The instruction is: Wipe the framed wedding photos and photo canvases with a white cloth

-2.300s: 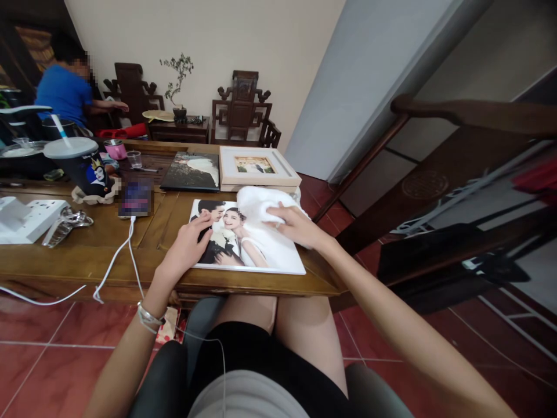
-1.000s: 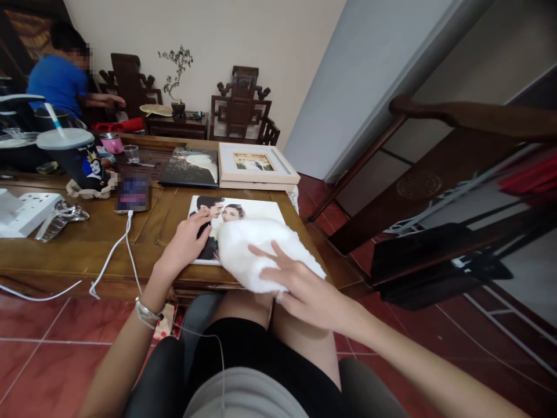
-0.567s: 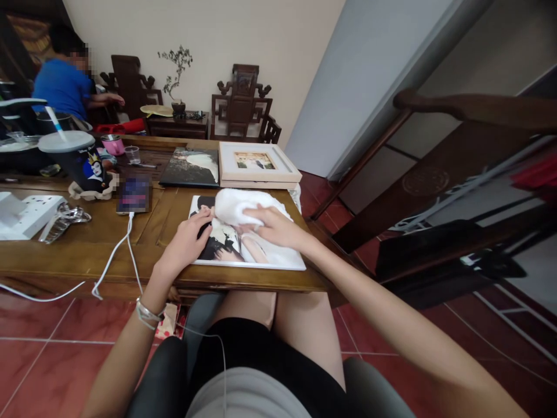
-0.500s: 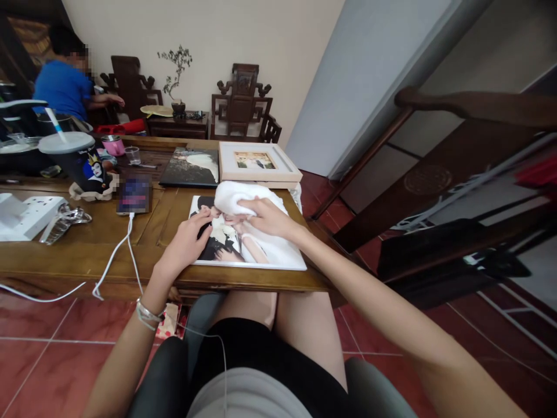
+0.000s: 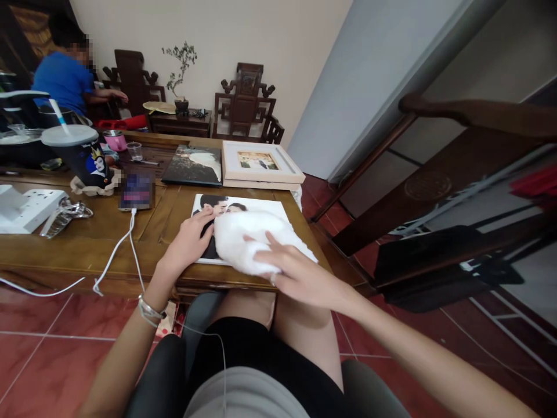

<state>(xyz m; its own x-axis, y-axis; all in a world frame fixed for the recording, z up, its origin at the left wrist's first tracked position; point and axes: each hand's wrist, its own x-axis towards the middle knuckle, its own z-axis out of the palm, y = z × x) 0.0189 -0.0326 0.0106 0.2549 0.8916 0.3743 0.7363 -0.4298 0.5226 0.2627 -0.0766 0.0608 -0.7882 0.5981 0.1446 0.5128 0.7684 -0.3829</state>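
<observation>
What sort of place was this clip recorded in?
Probably a home, perhaps a living room: a dark carved wooden chair stands near the pale wall, a small green tree in a dark pot sits beside it, and a pale-framed picture lies on the brown wooden table.

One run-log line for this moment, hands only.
left hand: resting on photo panel | right hand: holding white cloth over photo panel

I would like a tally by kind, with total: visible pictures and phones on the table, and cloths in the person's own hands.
Pictures: 3 (portrait, dark picture, framed picture)
Phones: 1 (phone)
Cloths: 1 (white cloth, right hand)
Total: 5
</observation>
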